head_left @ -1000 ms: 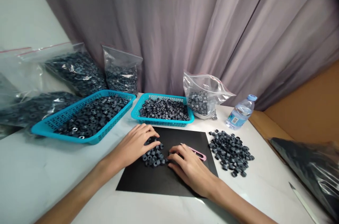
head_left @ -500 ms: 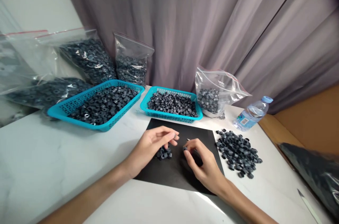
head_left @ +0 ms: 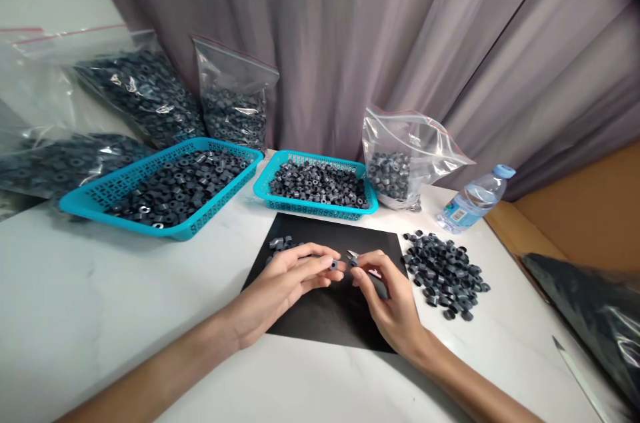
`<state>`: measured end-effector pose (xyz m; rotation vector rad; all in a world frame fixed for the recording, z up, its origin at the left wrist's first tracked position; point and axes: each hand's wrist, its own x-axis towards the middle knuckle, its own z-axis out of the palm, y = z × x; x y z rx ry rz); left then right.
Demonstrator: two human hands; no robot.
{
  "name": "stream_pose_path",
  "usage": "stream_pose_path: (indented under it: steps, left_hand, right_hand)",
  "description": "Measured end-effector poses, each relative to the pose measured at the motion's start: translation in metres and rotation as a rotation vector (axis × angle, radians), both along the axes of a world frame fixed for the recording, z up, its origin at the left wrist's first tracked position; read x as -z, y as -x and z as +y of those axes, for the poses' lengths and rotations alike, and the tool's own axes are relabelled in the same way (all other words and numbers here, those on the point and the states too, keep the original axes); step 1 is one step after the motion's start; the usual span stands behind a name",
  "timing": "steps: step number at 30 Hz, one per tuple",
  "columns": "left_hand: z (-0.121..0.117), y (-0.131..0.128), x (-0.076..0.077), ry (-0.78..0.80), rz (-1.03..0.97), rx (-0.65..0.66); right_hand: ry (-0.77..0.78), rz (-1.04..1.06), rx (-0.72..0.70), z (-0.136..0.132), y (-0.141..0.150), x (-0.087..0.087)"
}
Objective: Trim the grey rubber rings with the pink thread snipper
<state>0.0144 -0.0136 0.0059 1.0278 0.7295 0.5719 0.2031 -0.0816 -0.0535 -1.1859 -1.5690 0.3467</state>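
My left hand (head_left: 295, 276) is over the black mat (head_left: 320, 320), pinching a small dark ring-shaped part (head_left: 333, 265) between thumb and fingers. Close by on the right, the thumb and index finger of my right hand (head_left: 387, 296) are closed on another small dark part (head_left: 354, 263). A pointed metal tip (head_left: 352, 254) shows beside the right fingertips; whether the hand holds that tool or it lies behind is hidden. Several similar parts (head_left: 281, 243) rest on the mat behind my left hand, which partly covers them.
Two blue baskets (head_left: 187, 230) (head_left: 320, 210) full of dark parts stand behind the mat. Filled zip bags (head_left: 233, 110) (head_left: 393, 173) stand at the back. To the right are a loose pile of parts (head_left: 447, 273), a water bottle (head_left: 475, 200) and a pointed white tool (head_left: 575, 373).
The view has shifted slightly. My hands have come closer together, and the ring in my left hand now shows its hole. More of the metal tip shows by my right hand.
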Motion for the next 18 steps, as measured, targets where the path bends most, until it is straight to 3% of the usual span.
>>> stream_pose_path:
  steps: [18]
  left_hand:
    - [0.0021, -0.0018, 0.0066, -0.114, 0.020, 0.041]
  right_hand:
    - [-0.004, -0.112, -0.018, 0.0013, 0.0002, -0.0029]
